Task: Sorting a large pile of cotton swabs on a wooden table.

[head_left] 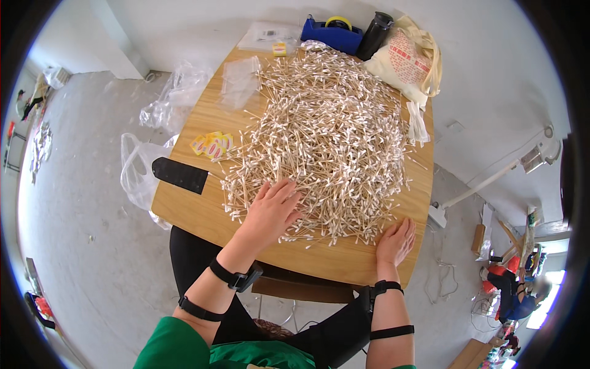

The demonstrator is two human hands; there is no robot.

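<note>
A broad heap of cotton swabs [332, 135] with wooden sticks and white tips covers most of the wooden table [190, 212]. My left hand [273, 208] lies palm down on the near left part of the heap, its fingers spread over the swabs and holding none that I can see. At the near right corner of the table, my right hand [396, 242] rests on its side against the heap's edge. Its fingers are extended close together, and nothing shows in them; the palm side is partly hidden.
Left of the heap are small yellow-and-white cards [212, 145], a black flat strap-like piece [180, 175] and clear plastic bags [239, 82]. A blue tape dispenser [332, 35], black bottle [375, 37] and cloth bag [405, 58] stand at the back. Plastic bags [144, 172] hang beside the left edge.
</note>
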